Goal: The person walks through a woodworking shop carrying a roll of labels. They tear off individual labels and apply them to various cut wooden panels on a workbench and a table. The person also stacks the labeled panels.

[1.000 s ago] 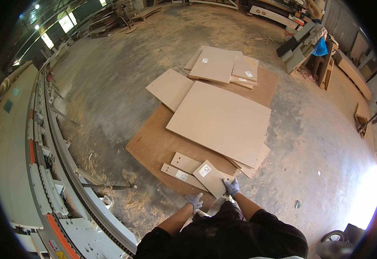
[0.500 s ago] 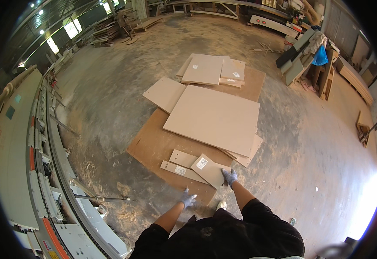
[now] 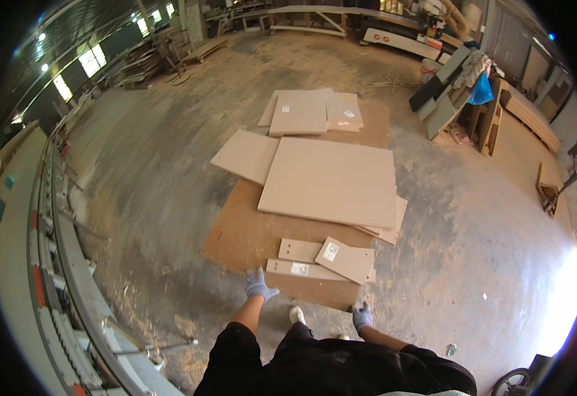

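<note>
My left hand [image 3: 260, 285], in a pale glove, is open with fingers spread. It is at the near left corner of a brown base board [image 3: 229, 231], beside the end of a narrow panel [image 3: 318, 270] with holes and a white label. My right hand [image 3: 362, 317], gloved alike, is by the board's near right corner, thumb and fingers apart, holding nothing I can see; whether it touches the board I cannot tell. A small labelled panel [image 3: 351, 264] lies askew across the narrow panel and another narrow panel [image 3: 298, 249]. Beyond them rests a large beige panel [image 3: 331, 178].
More panels [image 3: 299, 112] are stacked at the board's far end, and another panel [image 3: 249, 156] sticks out left. A machine with a long rail [image 3: 70, 264] runs along the left. Leaning boards [image 3: 450, 102] and a blue bag [image 3: 481, 90] are at the far right.
My right hand has come off the small panel and moved down to the board's near right corner. My left hand has moved up and left, towards the narrow panel's end. My view has shifted.
</note>
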Motion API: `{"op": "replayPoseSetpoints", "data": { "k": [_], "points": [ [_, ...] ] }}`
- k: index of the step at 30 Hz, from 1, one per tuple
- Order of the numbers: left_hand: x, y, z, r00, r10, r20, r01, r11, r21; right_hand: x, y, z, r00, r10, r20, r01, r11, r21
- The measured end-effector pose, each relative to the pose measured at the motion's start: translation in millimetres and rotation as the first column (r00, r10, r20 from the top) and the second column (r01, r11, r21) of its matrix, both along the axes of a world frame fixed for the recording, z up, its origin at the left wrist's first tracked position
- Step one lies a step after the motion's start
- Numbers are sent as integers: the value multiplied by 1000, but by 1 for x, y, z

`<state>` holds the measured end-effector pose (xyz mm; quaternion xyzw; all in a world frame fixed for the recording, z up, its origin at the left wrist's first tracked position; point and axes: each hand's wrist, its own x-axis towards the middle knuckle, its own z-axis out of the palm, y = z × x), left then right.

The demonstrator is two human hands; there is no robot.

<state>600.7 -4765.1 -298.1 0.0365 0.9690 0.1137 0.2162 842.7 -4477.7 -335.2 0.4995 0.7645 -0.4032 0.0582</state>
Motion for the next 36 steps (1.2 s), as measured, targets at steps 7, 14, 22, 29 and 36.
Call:
{"op": "replayPoseSetpoints", "data": {
  "k": [7,14,22,29,36],
  "points": [
    [-98,29,33,954,40,297,-13,996,-93,-97,10,-38,952,-278,-130,289,955,71],
    [-159,81,31,957,50,287,-30,997,-75,-161,72,-30,894,-267,-360,328,937,119],
    [-243,149,47,944,86,319,-73,996,-54,-263,161,-30,877,-357,-321,366,930,-37],
    [-335,221,52,951,120,286,-118,993,-25,-380,261,-22,928,-291,-233,285,957,-62],
    [-428,282,39,962,131,239,-117,990,-73,-487,325,5,974,-215,-75,222,970,97]
  ]
}}
